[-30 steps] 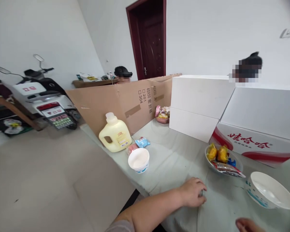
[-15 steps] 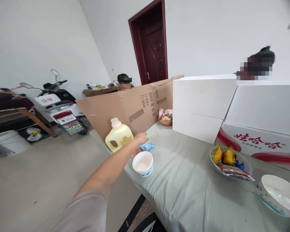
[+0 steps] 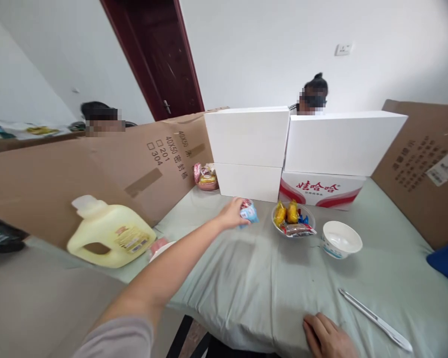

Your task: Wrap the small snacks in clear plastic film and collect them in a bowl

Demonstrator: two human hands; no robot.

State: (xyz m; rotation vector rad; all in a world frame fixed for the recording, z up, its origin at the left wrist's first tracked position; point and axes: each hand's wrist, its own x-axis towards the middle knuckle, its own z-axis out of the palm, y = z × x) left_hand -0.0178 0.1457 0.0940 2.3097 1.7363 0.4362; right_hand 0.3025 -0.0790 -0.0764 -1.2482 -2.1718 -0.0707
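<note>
My left hand [image 3: 232, 213] is closed around a small blue snack packet [image 3: 249, 213], held over the middle of the table. Just right of the packet stands a clear bowl [image 3: 291, 235] with yellow-wrapped snacks [image 3: 291, 213], a flat brown packet and blue pieces in it. On the table's front edge my right hand [image 3: 329, 336] rests with its fingers lying on the cloth, holding nothing. Nearest to it is a pair of white tongs [image 3: 375, 319]. A white bowl with a blue pattern [image 3: 342, 238] sits behind the tongs.
White boxes [image 3: 248, 141] are stacked at the back. Cardboard panels [image 3: 142, 159] border the table. A yellow jug [image 3: 112, 236] stands left, near a white bowl [image 3: 160, 251] partly behind my arm. Wrapped snacks [image 3: 206, 179] fill a back-left bowl. Two people [image 3: 313, 94] are beyond.
My left hand has lifted the blue packet from beside the jug and carried it right. The view has turned right, bringing my right hand and the tongs into sight.
</note>
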